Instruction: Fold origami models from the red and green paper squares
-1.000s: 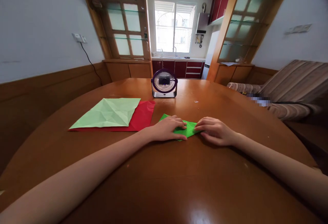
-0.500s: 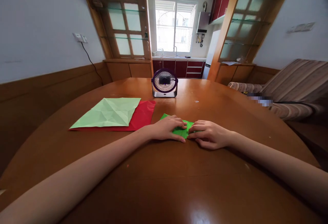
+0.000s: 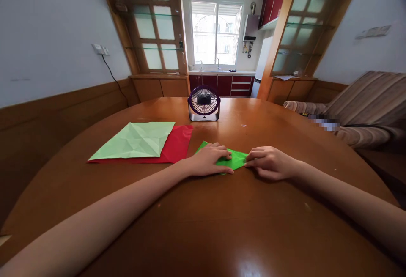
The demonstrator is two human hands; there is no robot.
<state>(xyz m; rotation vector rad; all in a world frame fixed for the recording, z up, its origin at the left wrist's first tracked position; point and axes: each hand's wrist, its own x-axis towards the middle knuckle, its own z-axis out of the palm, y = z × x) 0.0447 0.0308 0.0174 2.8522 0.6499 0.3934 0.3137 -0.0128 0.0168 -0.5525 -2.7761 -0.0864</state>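
On the round wooden table (image 3: 203, 226), a folded green paper (image 3: 236, 159) lies flat between both hands. Left hand (image 3: 207, 160) rests palm-down on it, fingers together — pressing. Right hand (image 3: 269, 163) pinches the paper's right tip with its fingertips. Beyond it, a pale green sheet (image 3: 136, 141) overlaps a red sheet (image 3: 176, 143) — near a small fan (image 3: 203, 103).

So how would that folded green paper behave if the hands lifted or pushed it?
The green paper lies thin and flat under the left hand, so it is probably very light and floppy. The table looks glossy, so a push would likely slide it. The right hand touches its right tip; the folds may add some stiffness.
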